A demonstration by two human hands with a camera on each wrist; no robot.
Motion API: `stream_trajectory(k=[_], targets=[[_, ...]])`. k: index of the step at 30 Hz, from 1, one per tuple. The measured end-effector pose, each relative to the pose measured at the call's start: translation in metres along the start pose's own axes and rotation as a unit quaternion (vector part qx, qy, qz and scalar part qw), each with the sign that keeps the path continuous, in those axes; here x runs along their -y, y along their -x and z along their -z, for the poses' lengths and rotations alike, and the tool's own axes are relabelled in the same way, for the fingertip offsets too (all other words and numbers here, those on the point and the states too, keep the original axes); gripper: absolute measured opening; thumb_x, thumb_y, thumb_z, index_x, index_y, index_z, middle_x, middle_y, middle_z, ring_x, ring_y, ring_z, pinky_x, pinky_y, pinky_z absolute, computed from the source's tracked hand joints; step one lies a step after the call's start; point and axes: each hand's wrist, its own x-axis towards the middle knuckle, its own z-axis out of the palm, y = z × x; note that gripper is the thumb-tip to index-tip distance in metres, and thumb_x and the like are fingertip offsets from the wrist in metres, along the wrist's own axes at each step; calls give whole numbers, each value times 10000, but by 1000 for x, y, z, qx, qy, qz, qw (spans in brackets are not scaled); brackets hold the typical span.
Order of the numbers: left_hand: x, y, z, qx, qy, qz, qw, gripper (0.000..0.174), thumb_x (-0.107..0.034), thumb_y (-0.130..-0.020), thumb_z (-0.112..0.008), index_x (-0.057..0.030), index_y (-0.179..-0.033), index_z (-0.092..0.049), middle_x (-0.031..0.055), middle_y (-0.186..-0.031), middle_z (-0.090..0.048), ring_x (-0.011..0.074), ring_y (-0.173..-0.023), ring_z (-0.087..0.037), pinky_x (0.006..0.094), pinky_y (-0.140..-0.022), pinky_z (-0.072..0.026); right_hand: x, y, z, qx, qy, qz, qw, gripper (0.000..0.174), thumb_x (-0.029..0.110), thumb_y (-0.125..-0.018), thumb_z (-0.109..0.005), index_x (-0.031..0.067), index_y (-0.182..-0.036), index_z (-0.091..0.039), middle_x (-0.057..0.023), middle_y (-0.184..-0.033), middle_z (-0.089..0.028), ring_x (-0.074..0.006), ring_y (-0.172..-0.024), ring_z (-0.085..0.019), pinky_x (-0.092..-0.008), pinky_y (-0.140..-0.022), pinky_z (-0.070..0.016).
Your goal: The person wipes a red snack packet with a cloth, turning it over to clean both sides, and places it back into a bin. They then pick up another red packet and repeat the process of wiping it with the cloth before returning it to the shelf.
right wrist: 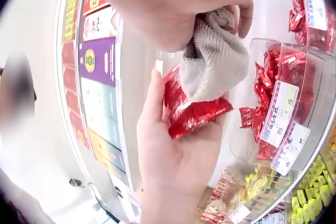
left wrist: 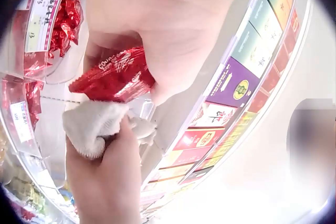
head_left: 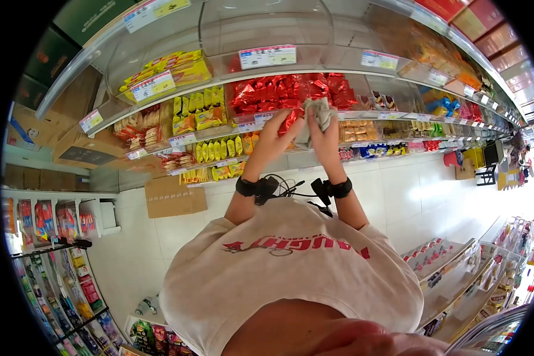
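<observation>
My left hand (head_left: pixel 272 144) grips a shiny red foil snack packet (left wrist: pixel 118 77) between thumb and fingers. In the right wrist view the packet lies across that palm, its crimped end sticking out past the fingers. Bunched in my right hand (head_left: pixel 326 144) is a grey-white ribbed cloth (right wrist: pixel 216 61). The cloth overlaps the packet's face in both wrist views, right up against the foil. Both hands are held in front of the shelf, close together. Behind them a clear bin is filled with similar red packets (head_left: pixel 264 95).
Yellow snack packs (head_left: pixel 210 107) fill the neighbouring bin on the left. Price tags (head_left: pixel 267 56) line the shelf edges. Boxed goods (left wrist: pixel 236 85) stand on the upper shelf. A cardboard box (head_left: pixel 175 197) sits on the floor at the shelf's foot. Black cables (head_left: pixel 288 188) hang between the wrists.
</observation>
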Motion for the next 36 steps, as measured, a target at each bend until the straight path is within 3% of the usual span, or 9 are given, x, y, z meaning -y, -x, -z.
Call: stream_trajectory(k=[2,3,6,10,14,20,23,29,36], targets=[[7,-3,-8,11,79,67,995,370,-279,-1028,-617,47,-1201,-598,49,-1065,-642,88,-945,-568,234,-826,-463,23,-9,22,4,-93,-131,987,248,146,-993,-615,-4,-1190,-611,-71,-1135,-655,-153,-1008,-610,-308,-880,-479],[5,-6,-28,-61,157,-3,986,248,-231,-1055,-572,-6,-1157,-598,-23,-965,-606,29,-823,-505,201,-705,-421,27,-9,27,-42,-134,-152,978,294,247,-1027,-608,9,-1199,-624,-23,-1093,-682,-84,-994,-598,-283,-856,-482],[8,-9,-44,-21,104,51,993,210,-215,-1055,-569,-24,-1139,-582,-29,-934,-595,29,-794,-507,209,-681,-417,28,0,45,-21,-188,-182,965,308,257,-1024,-608,2,-1195,-640,-30,-1104,-677,-85,-994,-590,-276,-854,-484],[4,-10,-68,-64,-30,-60,996,231,-214,-1021,-614,-3,-1105,-574,21,-839,-552,68,-764,-482,237,-668,-420,17,5,67,53,-104,-141,983,282,215,-979,-675,-3,-1159,-671,-19,-1023,-704,-90,-905,-608,-274,-797,-493],[18,-10,-68,2,14,-8,1000,244,-210,-981,-674,11,-1064,-615,12,-819,-578,66,-737,-506,236,-659,-430,22,3,89,69,49,-6,996,220,166,-955,-697,-30,-1055,-689,-43,-979,-728,-93,-844,-614,-280,-768,-498],[4,-7,-80,-1,36,18,999,254,-210,-950,-715,11,-1073,-687,8,-793,-610,56,-702,-525,233,-613,-420,21,9,100,19,-123,-43,991,230,180,-959,-693,-26,-1060,-679,-32,-988,-722,-101,-874,-618,-277,-771,-497],[8,-8,-94,-56,-8,-3,998,223,-185,-956,-709,6,-1070,-699,4,-821,-622,45,-716,-525,220,-620,-421,18,9,113,-38,-245,-224,943,231,196,-967,-686,-6,-1080,-681,-15,-978,-705,-90,-874,-611,-271,-776,-493],[-6,1,-135,-76,-29,-21,996,184,-146,-973,-685,29,-1030,-688,-8,-854,-638,33,-775,-555,212,-688,-461,4,23,127,25,-147,-119,982,243,196,-971,-690,11,-1125,-658,0,-1001,-673,-75,-899,-608,-251,-802,-493],[-9,6,-166,-127,-4,-41,991,177,-142,-972,-694,24,-1032,-691,-12,-832,-637,32,-723,-546,194,-635,-441,29,19,149,-96,-406,-254,872,227,169,-956,-697,31,-1130,-649,-3,-1018,-661,-98,-894,-634,-265,-787,-510]])
